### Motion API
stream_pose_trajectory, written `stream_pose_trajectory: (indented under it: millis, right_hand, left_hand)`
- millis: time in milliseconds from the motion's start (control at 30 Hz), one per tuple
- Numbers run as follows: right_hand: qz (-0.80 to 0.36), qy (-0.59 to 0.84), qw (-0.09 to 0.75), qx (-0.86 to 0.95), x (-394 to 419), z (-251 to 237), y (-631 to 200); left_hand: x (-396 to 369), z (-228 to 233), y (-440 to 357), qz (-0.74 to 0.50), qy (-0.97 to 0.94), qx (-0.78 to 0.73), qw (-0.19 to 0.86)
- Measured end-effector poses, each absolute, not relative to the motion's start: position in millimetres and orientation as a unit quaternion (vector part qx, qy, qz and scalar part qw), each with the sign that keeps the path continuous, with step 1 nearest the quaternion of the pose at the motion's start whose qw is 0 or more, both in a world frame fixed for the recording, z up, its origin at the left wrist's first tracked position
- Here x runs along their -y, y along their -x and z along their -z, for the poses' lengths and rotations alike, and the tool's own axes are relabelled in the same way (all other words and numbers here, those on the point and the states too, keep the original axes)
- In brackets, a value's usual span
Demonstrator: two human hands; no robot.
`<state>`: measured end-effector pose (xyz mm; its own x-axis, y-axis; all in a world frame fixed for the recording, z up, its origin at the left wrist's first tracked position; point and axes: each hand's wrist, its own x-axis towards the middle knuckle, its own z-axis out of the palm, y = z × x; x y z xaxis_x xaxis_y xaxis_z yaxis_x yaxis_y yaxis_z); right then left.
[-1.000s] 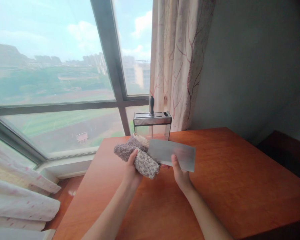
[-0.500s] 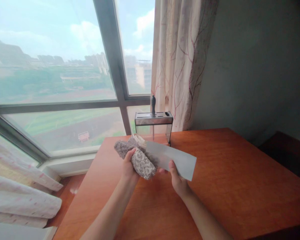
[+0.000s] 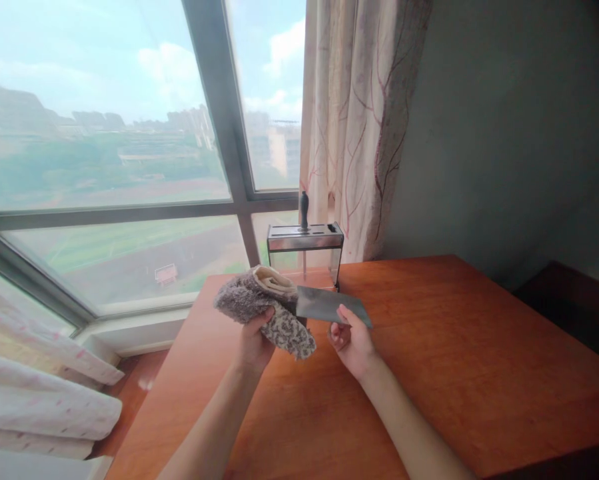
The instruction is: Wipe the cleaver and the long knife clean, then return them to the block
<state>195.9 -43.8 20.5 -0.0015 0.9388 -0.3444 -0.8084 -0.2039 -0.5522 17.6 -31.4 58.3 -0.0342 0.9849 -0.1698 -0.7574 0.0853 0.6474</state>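
Observation:
My left hand (image 3: 254, 341) grips a fluffy grey and beige cloth (image 3: 259, 303) that is wrapped around one end of a broad steel cleaver blade (image 3: 324, 305). My right hand (image 3: 352, 341) holds the blade's near edge between thumb and fingers. The blade is tipped towards flat, so it looks narrow and dark. Both hands are above the orange wooden table (image 3: 429, 347). The knife's handle is hidden under the cloth.
A clear knife block with a metal top (image 3: 304, 248) stands at the table's far edge, with one black handle (image 3: 304, 210) sticking up from it. A patterned curtain (image 3: 359, 127) hangs behind it beside a large window. White bedding (image 3: 39, 407) lies at lower left.
The blade has turned from facing me towards flat, so it looks narrower and darker. The cloth has shifted along the blade, and my right hand has changed its hold from the broad face to the edge.

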Motion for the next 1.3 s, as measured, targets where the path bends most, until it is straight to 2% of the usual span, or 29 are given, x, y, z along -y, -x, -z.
stream_pose_trajectory:
  millis: [233,433,533,600,700,900,967,1100,1300]
  right_hand:
    - [-0.595,0.379,0.665,0.244,50,-29,-191]
    - [-0.388,0.479,0.611,0.497,69,-26,-199]
    - [-0.247,0.488,0.606,0.577,75,-15,-204]
    - [-0.204,0.458,0.585,0.637,77,-10,-206]
    - [-0.222,0.421,0.564,0.675,78,-10,-204]
    - [-0.354,0.455,0.646,0.500,78,-30,-194]
    - [-0.384,0.451,0.660,0.462,74,-33,-197]
    - [-0.412,0.434,0.684,0.417,59,-30,-206]
    - [-0.464,0.406,0.727,0.305,49,-25,-207]
  left_hand:
    - [24,-68,-22,-0.679,-0.136,-0.311,0.651]
    - [17,-68,-20,-0.663,-0.085,-0.365,0.648]
    - [13,-62,-16,-0.646,-0.065,-0.400,0.647]
    - [10,-59,-13,-0.645,-0.060,-0.419,0.637]
    - [6,-55,-7,-0.660,-0.082,-0.452,0.594]
    - [4,-56,4,-0.722,-0.246,-0.474,0.440]
    - [4,-58,7,-0.721,-0.291,-0.466,0.422]
    - [6,-61,12,-0.693,-0.315,-0.426,0.489]
    - [8,-59,12,-0.625,-0.211,-0.371,0.654]
